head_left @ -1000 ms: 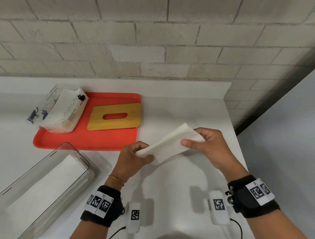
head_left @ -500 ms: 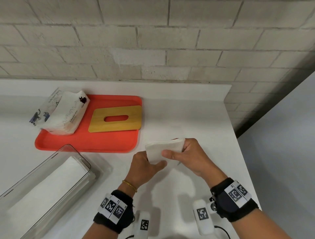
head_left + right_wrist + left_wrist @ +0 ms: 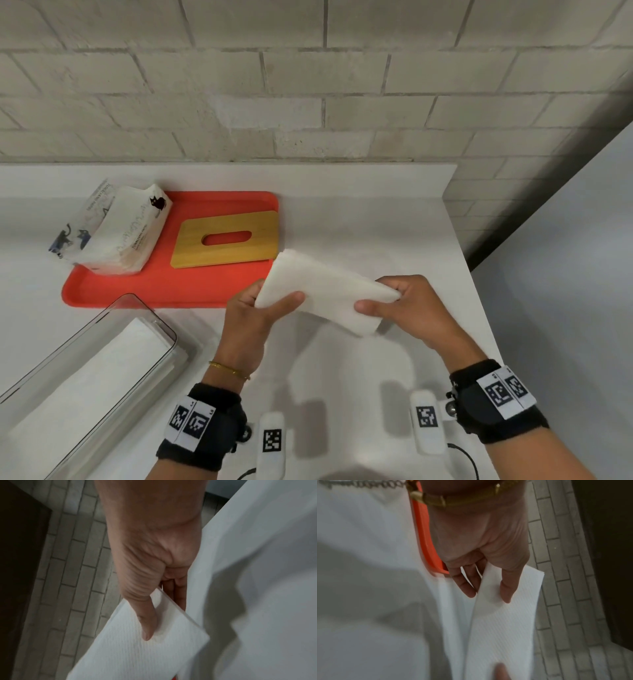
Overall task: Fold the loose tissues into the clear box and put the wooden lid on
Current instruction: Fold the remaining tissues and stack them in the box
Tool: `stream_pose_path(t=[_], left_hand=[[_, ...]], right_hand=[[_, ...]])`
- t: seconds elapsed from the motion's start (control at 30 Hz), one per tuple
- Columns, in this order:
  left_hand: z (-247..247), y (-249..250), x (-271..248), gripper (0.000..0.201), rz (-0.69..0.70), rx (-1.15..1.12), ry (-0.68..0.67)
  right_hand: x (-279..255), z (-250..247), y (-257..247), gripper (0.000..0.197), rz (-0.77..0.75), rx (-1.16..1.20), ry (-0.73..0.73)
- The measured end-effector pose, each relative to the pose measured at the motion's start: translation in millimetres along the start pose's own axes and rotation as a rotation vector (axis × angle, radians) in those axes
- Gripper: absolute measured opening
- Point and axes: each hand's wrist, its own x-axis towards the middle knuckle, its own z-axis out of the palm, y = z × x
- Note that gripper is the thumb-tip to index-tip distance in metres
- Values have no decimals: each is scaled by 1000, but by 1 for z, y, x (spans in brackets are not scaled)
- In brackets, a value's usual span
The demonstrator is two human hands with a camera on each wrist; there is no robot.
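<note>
Both hands, left [image 3: 251, 313] and right [image 3: 407, 308], pinch a folded tissue [image 3: 323, 294] above the desk [image 3: 359, 219]. Clear box [image 3: 102, 346] at 8 o'clock, cut off by frame, tissues inside. At 11, wooden lid [image 3: 226, 240] on red tray [image 3: 154, 291]; tissue pack [image 3: 116, 228], cat print, lettering unreadable.

We wear black wristbands [image 3: 202, 428] with white coded tags, white camera pods [image 3: 425, 422], gold bracelet [image 3: 228, 369] on left wrist.
</note>
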Motion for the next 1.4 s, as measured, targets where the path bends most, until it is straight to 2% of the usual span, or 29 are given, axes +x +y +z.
stream_pose_path(t=[0.07,0.23,0.5,0.67,0.87,1.03,1.17,1.3,1.4], left_hand=[[-9,-9,2,33,-2,19,-7],[-11,-29,5,24,-1,232,20],[-8,-45,5,30,-34,350,42],[-4,-36,5,28,-45,287,38],[-4,-37,6,31,-80,311,48],[-4,-36,3,25,-60,275,28],[-3,-37,1,26,-99,282,43],[-9,-21,-7,23,-71,242,91],[-19,2,-23,23,-109,139,115]], right_hand=[[-3,-8,2,18,-24,50,18],[-1,2,20,16,-44,102,3],[3,15,37,25,16,86,-64],[4,17,34,15,26,53,-57],[6,15,39,26,68,-23,-38],[2,14,33,18,55,-44,-51],[0,17,29,21,92,-102,-56],[1,19,10,30,93,10,-71],[0,27,-18,27,73,76,-172]])
